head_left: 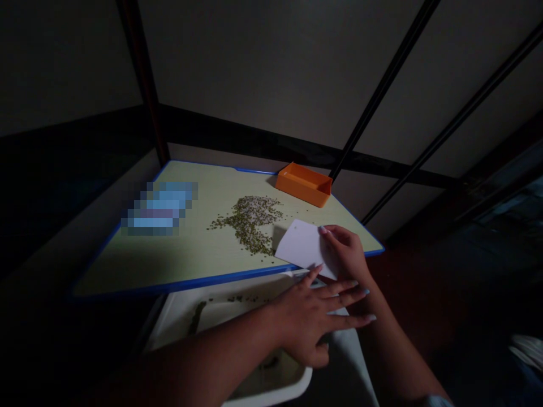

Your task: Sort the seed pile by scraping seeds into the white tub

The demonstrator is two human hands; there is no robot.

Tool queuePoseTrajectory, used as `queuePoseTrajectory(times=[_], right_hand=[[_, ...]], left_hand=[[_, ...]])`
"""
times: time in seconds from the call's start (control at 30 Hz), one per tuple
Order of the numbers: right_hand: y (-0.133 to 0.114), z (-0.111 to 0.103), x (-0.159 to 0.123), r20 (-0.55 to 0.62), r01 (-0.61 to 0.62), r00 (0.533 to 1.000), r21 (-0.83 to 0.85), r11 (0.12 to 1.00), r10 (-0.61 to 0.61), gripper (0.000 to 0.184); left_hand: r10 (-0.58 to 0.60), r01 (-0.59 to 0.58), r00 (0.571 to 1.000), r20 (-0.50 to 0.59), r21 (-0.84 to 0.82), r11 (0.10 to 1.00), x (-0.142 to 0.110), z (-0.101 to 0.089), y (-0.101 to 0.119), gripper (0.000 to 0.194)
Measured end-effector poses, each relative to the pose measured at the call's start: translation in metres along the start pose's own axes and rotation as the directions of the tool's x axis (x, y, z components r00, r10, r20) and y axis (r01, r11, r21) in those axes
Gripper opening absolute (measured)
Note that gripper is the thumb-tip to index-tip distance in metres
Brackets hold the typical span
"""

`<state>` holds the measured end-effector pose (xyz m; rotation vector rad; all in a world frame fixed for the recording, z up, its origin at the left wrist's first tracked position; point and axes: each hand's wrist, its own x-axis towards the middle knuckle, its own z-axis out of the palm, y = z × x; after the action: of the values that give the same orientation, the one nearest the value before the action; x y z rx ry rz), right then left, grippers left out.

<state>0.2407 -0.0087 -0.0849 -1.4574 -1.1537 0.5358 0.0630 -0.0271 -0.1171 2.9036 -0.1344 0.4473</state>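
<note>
Head view | right fingers (335, 233) closed on white card (302, 246), edge toward mung beans (248, 223) | left fingers (339, 291) spread open, above white tub (169, 305)

Blue-edged table (203, 192), mung beans (248, 223), orange tray (304, 184)

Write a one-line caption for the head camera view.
Right hand holds a white card beside green beans on a blue-edged table; left hand over a white basin.
</note>
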Motion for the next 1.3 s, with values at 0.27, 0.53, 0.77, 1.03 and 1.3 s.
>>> queuePoseTrajectory(times=[0.27, 0.53, 0.77, 1.03, 1.3], right_hand=[[0.005, 0.002, 0.000, -0.025, 0.002, 1.000, -0.027, 1.000, -0.003, 0.044], [0.010, 0.004, 0.003, -0.058, 0.014, 0.998, -0.053, 0.999, -0.017, 0.045], [0.009, 0.009, 0.007, -0.068, 0.025, 0.997, -0.071, 0.997, -0.030, 0.045], [0.013, 0.008, 0.005, -0.038, -0.004, 0.999, -0.041, 0.999, 0.002, 0.045], [0.014, 0.007, 0.003, -0.013, -0.008, 1.000, -0.009, 1.000, 0.008, 0.044]], left_hand=[[0.008, -0.008, 1.000, -0.010, -0.009, 1.000, 0.000, 0.001, 0.000, 0.080], [0.011, -0.011, 1.000, -0.014, -0.026, 1.000, 0.000, 0.000, -0.001, 0.080], [0.008, -0.008, 1.000, 0.001, -0.028, 1.000, 0.001, -0.001, -0.001, 0.080], [-0.011, 0.011, 1.000, 0.018, -0.003, 1.000, 0.001, -0.002, 0.000, 0.081], [-0.005, 0.005, 1.000, -0.002, 0.003, 1.000, 0.000, -0.001, 0.001, 0.079]])
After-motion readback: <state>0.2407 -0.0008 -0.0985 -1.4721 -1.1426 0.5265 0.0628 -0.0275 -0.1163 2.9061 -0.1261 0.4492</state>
